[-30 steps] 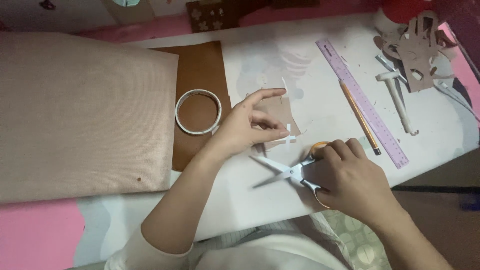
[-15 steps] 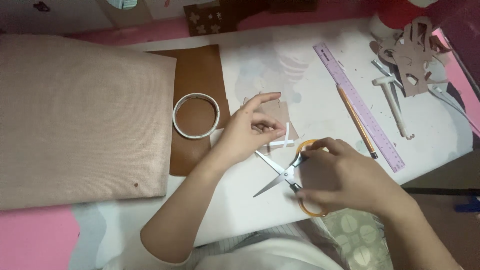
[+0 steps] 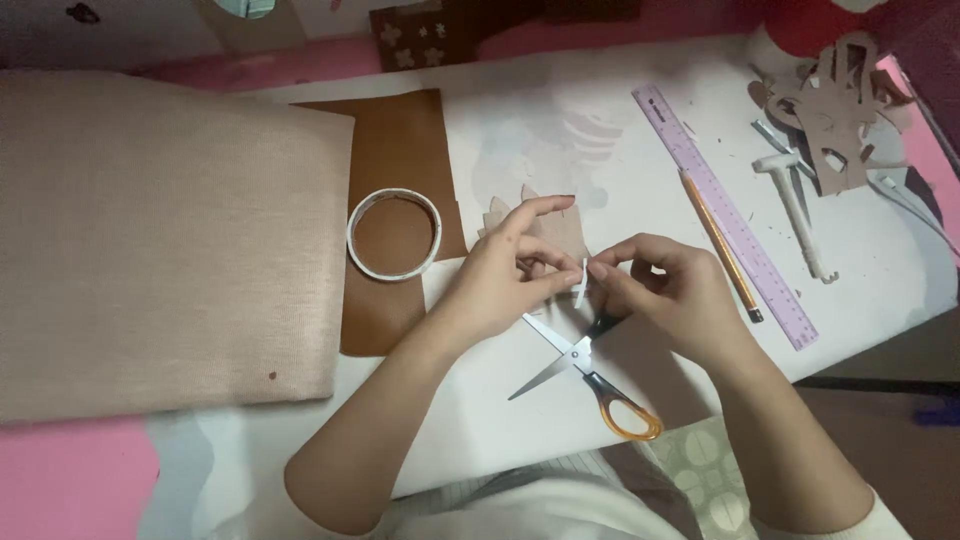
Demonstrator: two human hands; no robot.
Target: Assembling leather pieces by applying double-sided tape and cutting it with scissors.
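Together, both hands were pinched on a small white strip (image 3: pixel 581 283), held just above the surface (image 3: pixel 520 420): the left hand (image 3: pixel 500 280) from the left, the right hand (image 3: pixel 665 290) from the right, fingertips nearly meeting. A pale cut-out piece (image 3: pixel 560 235) was also gripped under the left fingers, behind the strip. The strip looked thin and light, so it was judged best handled by fingertip pressure alone, kept taut between the two pinches and lined up with the piece's edge before being pressed down; a loose grip would likely let it curl or stick askew. Whether it was adhesive could not be told.

Counted: one pair of scissors (image 3: pixel 585 375), lying open on the surface just below the hands, untouched; one tape ring (image 3: pixel 394 234) on one brown sheet (image 3: pixel 395 140); one large beige sheet (image 3: pixel 160 240) at the left; one purple ruler (image 3: pixel 725 215) with one pencil (image 3: pixel 720 245) beside it; one white tool (image 3: pixel 795 205); one heap of offcuts (image 3: pixel 845 110), its pieces too tangled to be counted.
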